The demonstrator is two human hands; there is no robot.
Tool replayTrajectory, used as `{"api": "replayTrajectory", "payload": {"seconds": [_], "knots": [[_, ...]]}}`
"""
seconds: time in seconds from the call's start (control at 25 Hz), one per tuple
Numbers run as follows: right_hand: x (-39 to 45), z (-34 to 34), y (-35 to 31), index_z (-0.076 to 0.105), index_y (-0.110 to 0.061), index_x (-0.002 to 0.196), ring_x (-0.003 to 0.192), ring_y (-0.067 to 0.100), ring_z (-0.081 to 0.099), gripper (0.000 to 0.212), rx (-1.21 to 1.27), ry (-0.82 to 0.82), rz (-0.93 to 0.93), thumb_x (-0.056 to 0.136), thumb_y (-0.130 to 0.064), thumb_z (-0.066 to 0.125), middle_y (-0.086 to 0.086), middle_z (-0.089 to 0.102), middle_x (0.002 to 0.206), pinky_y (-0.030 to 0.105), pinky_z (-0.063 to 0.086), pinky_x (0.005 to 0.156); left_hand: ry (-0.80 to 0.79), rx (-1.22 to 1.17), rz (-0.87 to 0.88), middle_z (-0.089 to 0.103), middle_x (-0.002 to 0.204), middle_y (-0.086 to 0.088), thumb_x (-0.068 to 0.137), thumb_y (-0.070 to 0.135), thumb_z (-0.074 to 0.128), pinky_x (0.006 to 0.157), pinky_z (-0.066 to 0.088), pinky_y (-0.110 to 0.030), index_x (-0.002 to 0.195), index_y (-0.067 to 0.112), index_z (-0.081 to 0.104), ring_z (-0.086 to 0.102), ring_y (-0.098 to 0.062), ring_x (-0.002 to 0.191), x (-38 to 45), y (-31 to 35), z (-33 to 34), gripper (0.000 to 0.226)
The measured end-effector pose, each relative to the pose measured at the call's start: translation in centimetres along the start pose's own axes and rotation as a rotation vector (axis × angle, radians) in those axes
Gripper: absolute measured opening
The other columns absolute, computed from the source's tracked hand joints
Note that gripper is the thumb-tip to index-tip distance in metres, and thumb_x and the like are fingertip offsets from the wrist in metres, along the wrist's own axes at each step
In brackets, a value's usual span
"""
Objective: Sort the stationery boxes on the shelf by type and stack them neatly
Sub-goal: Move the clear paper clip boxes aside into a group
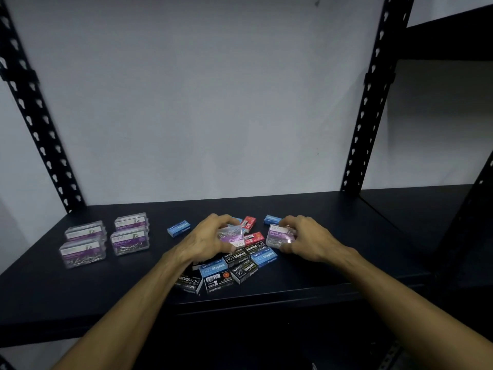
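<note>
A heap of small staple boxes, black (244,271), blue (213,268) and red (253,238), lies mid-shelf. My left hand (210,237) grips a clear paper clip box (232,236) with a purple label on top of the heap. My right hand (306,236) grips a second clear paper clip box (280,236) at the heap's right edge. Several clear paper clip boxes (129,235) stand in low stacks at the left. A lone blue staple box (178,228) lies between those stacks and the heap.
The black shelf board (333,222) has slotted black uprights at the back left (34,113) and back right (370,102), with a pale wall behind. Another blue staple box (272,219) lies behind the right hand. A neighbouring shelf unit (453,198) adjoins on the right.
</note>
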State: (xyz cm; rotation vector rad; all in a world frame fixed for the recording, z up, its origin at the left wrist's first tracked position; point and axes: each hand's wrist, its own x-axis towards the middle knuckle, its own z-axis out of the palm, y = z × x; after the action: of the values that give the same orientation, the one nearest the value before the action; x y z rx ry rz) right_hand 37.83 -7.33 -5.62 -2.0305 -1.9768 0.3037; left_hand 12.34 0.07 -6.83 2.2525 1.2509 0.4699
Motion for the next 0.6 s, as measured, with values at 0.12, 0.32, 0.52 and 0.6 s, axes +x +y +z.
{"api": "replayTrajectory", "payload": {"seconds": [0.12,0.32,0.52,0.6], "knots": [[0.1,0.1,0.2,0.047,-0.029,0.132,0.11,0.016,0.048,0.065,0.022,0.017,-0.027,0.077,-0.036,0.08,0.0,0.049,0.127,0.037,0.05,0.091,-0.048,-0.069,0.012,0.055,0.129,0.005,0.082,0.011,0.077,0.09,0.055,-0.037,0.134,0.037,0.051,0.061,-0.015,0.108,0.0,-0.2,-0.3,0.064],[0.2,0.6,0.7,0.048,-0.026,0.126,0.106,0.013,0.053,0.054,0.113,0.07,-0.067,0.082,-0.025,0.078,0.001,0.052,0.126,0.029,0.05,0.086,-0.159,-0.026,-0.023,0.057,0.114,0.002,0.083,0.001,0.07,0.067,0.056,-0.029,0.134,0.036,0.039,0.064,-0.015,0.089,-0.1,-0.9,-1.1,0.069],[0.4,0.7,0.9,0.051,-0.025,0.126,0.107,0.015,0.055,0.05,0.141,0.066,-0.06,0.083,-0.023,0.077,0.002,0.054,0.128,0.031,0.053,0.087,-0.054,-0.155,-0.028,0.066,0.105,-0.002,0.078,0.003,0.078,0.074,0.055,-0.033,0.109,0.028,0.048,0.066,-0.019,0.09,0.4,-1.4,-1.4,0.05],[0.6,0.8,1.0,0.051,-0.025,0.126,0.108,0.015,0.055,0.049,0.145,0.071,-0.062,0.084,-0.023,0.076,0.002,0.053,0.129,0.03,0.052,0.086,-0.032,-0.235,-0.017,0.07,0.102,-0.005,0.076,0.0,0.079,0.076,0.056,-0.032,0.103,0.026,0.053,0.068,-0.02,0.09,0.6,-1.4,-1.5,0.046]]}}
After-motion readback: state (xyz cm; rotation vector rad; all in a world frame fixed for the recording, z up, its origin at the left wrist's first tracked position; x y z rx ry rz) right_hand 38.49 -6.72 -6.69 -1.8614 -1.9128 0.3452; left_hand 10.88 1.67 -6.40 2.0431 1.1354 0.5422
